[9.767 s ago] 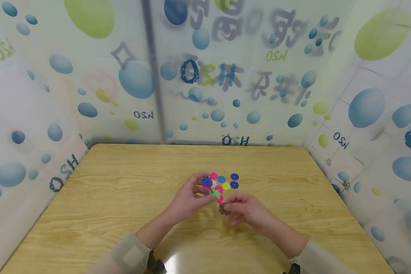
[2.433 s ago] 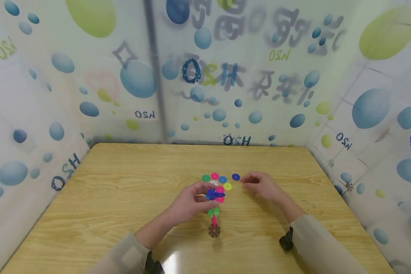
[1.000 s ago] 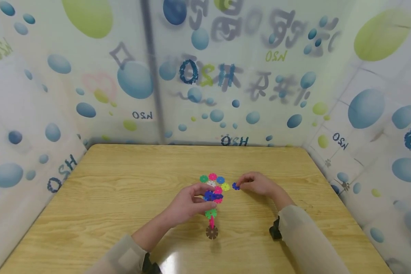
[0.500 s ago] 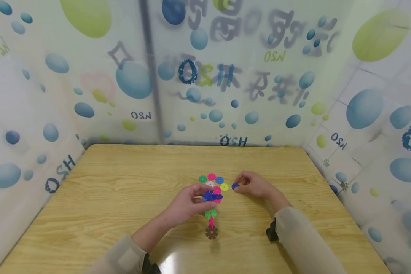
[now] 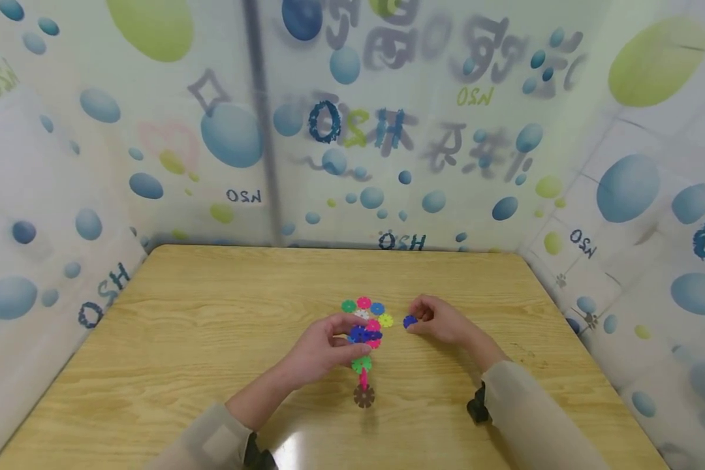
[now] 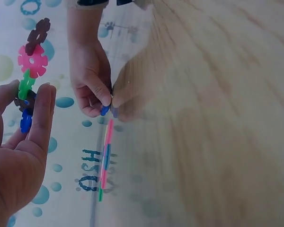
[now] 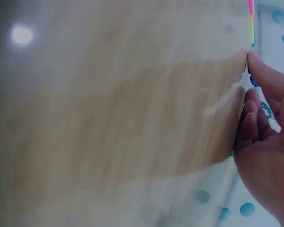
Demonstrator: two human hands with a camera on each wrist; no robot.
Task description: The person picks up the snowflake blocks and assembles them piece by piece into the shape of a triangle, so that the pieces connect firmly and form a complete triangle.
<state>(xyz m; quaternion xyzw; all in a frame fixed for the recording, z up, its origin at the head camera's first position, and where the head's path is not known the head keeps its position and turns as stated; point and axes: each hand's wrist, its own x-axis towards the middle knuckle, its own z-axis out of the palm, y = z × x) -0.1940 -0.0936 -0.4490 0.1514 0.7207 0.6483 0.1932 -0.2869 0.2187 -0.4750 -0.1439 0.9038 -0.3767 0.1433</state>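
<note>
We've got the left hand [image 5: 323, 349] gripping the snowflake-disc chain [image 5: 362, 362] near the middle of the counter [image 5: 211, 326], its long axis running toward the near edge, brown disc [image 5: 363, 395] lowest. Just to its right, the right hand [image 5: 440, 320] pinches a blue disc [image 5: 410, 321], level with the chain's top end and slightly apart from it.

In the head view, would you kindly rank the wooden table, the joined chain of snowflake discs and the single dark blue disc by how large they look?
1. Wooden table, by far the largest.
2. Joined chain of discs, gripped by the left hand.
3. Single dark blue disc, pinched by the right hand; smallest, at a similar distance from the camera.
</note>
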